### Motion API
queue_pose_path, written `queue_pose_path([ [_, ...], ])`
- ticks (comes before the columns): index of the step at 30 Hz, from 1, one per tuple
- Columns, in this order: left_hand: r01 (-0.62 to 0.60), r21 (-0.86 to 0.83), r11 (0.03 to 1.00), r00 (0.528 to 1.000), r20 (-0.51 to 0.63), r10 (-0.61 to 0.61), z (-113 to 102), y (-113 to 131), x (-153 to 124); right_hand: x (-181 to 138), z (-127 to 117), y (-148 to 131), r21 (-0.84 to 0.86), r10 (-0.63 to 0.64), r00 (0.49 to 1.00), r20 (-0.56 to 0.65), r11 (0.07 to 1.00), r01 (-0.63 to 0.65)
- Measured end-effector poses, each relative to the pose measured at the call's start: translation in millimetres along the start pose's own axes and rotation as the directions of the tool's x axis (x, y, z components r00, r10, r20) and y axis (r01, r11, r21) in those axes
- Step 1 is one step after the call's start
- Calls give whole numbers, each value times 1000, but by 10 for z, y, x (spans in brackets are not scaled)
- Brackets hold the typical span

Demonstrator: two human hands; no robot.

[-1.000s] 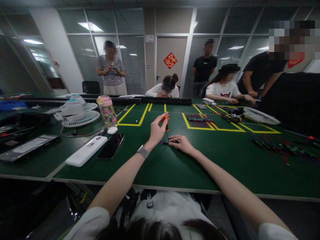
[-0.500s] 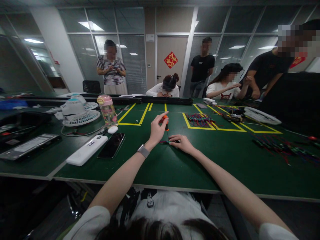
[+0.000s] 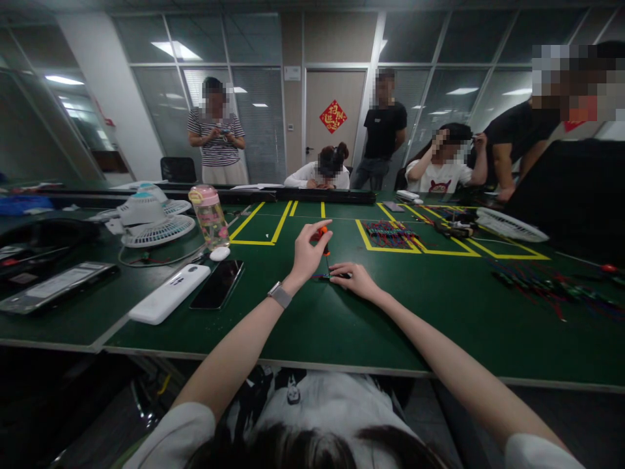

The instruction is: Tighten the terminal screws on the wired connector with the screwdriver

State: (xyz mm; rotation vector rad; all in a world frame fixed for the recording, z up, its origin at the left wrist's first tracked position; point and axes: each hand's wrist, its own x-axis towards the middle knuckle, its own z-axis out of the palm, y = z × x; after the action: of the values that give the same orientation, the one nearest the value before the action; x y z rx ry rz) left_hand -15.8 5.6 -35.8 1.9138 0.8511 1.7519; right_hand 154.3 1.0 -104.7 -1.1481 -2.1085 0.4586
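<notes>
Left hand (image 3: 306, 253) is curved around the handle of a screwdriver (image 3: 327, 251), thumb on the near side and forefinger stretched out past the top; it seems to pinch the handle, though how firmly I cannot tell. Right hand (image 3: 359, 284) lies low on the green table (image 3: 293, 332), thumb and forefinger closed on the right side of a small wired part (image 3: 327, 278), the other fingers loosely bent.

What matters most is how these line up. The screwdriver's long axis runs close to upright, its handle leaning a touch to the left and its thin shaft coming down toward the part — whether the tip is seated in anything is too small to make out. So the part lies below the left hand and slightly to its right, with the shaft bridging the gap, while the right hand is nearer, touching it from the right side. Thin wires reach out leftward from the part, beneath the left hand. My judgement is that keeping the shaft in line over the part depends on the right hand's pinch — a slip sideways there would tilt everything.

Off to the right, apart from both hands, a bundle of wires (image 3: 390, 236) sits within yellow tape (image 3: 365, 242).
</notes>
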Motion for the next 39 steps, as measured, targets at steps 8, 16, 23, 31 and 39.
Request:
queue_pose_path([
  [8, 57, -39, 998, 998, 39, -56, -13, -17, 20, -4, -1, 3, 5, 0, 1000, 3, 1000, 0],
  [16, -18, 121, 992, 998, -54, 25, -31, 23, -5, -5, -5, -12, 9, 7, 1000, 2, 1000, -7],
  [23, 39, -44, 998, 999, 37, -37, -22, -7, 22, -5, -7, -11, 6, 1, 1000, 6, 1000, -1],
  [31, -6, 78, 997, 999, -44, 9, -28, 3, 19, 3, 2, -7, -2, 3, 1000, 6, 1000, -3],
  [39, 109, -90, 990, 990, 100, -100, -12, -12, 25, -4, -5, -12, 13, 2, 1000, 3, 1000, -2],
])
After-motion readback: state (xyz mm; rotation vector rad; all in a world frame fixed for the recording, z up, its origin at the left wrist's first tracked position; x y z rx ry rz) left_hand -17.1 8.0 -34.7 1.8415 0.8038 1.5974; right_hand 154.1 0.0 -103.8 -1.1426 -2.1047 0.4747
